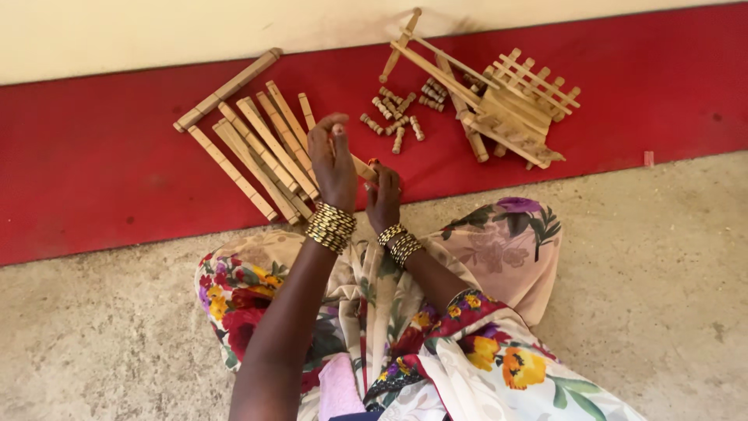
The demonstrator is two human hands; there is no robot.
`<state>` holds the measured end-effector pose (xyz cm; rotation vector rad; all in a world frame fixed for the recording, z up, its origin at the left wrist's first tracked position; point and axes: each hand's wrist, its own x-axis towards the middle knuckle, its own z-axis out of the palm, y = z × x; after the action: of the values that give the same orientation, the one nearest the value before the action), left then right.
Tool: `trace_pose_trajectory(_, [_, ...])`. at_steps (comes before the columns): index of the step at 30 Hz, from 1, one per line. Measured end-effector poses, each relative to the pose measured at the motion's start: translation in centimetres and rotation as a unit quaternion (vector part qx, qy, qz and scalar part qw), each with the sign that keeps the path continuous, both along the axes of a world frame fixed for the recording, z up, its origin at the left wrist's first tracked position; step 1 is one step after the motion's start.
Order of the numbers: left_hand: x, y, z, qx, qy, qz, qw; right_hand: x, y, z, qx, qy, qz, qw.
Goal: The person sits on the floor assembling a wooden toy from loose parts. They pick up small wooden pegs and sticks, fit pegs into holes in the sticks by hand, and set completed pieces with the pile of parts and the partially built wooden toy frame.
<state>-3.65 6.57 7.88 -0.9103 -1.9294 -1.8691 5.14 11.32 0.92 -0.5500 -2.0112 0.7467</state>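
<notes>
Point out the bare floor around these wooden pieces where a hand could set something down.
Bare red strip left of the flat slats; more red right of the wooden frame; grey floor right of the floral cloth. Crowded: between slats and frame, where the pegs and both hands lie.

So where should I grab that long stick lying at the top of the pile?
Probably grip the long notched stick at its upper right end, coming from above. That end juts clear of the slat pile, while its middle lies close against the other slats.
</notes>
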Motion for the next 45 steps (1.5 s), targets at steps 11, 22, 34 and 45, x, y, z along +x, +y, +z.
trace_pose_trajectory(11, [-1.3, 0.1, 1.9, 0.269, -0.253, -0.156, 0.916, -0.9, -1.7, 4.0, -0.074, 0.081, 0.133, 0.985])
trace_pose_trajectory(22, [-5.6, -2.2, -0.1, 0.196, -0.27, -0.135, 0.933, -1.2, 0.4, -1.7, -0.06, -0.034, 0.122, 0.99])
trace_pose_trajectory(34, [-5.5, -1.6, -1.2, 0.058, -0.182, -0.158, 0.969, -1.7, -4.5, 5.6, -0.066, 0.048, 0.204, 0.976])
trace_pose_trajectory(45, [-6.0, -4.0, -1.7, 0.056, -0.214, -0.17, 0.96, -1.4, -0.1, -2.0, -0.095, -0.148, 0.115, 0.978])
